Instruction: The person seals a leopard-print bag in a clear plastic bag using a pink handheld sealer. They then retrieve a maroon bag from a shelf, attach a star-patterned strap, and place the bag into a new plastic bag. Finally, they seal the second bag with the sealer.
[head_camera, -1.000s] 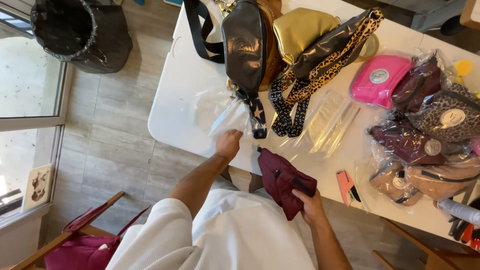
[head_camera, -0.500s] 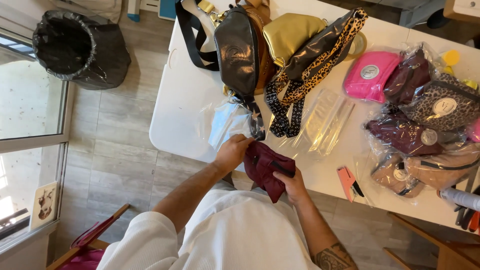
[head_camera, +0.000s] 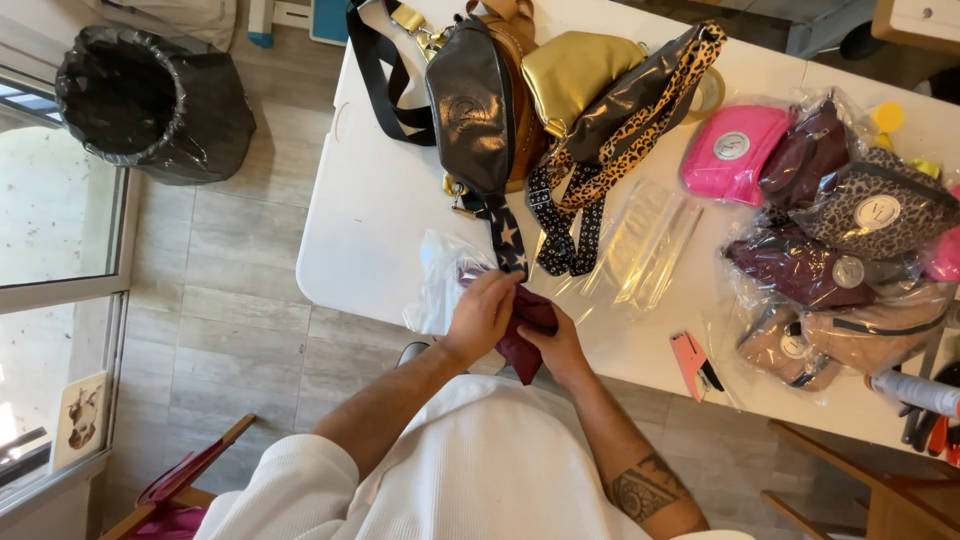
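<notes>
Both hands closed on one maroon pouch (head_camera: 525, 330) at the near table edge; left hand (head_camera: 483, 315) wraps over its top from 10 o'clock, fingers curled down onto the fabric; right hand (head_camera: 556, 349) pinches the lower side from 4 o'clock, thumb on top; grip narrow on both, no gap showing. Pouch held just off the white table (head_camera: 385, 215), partly over the edge, close to the body; judged so because two hands can then work the soft fabric without the tabletop in the way.

Clear plastic bag (head_camera: 440, 280) lies crumpled touching the pouch at 10 o'clock, mouth toward the hands; whether the pouch tip is inside it cannot be told.

At 12 o'clock, a heap of larger bags: black leather bag (head_camera: 470, 100) with a star-printed strap hanging down to just above the hands; gold bag (head_camera: 575, 70) beside it; leopard-print strap (head_camera: 640, 120) draped across. At 2 o'clock, empty clear sleeves (head_camera: 650, 245) lie flat. At 3 o'clock, well apart, wrapped pouches stacked together: pink pouch (head_camera: 730, 150), spotted grey pouch (head_camera: 875, 205), tan pouch (head_camera: 800, 345); grouped as finished or waiting stock, by judgement. Small red cutter (head_camera: 693, 362) near the right hand at 3 o'clock. Black bin (head_camera: 150, 100) on the floor at 10 o'clock, far off.
</notes>
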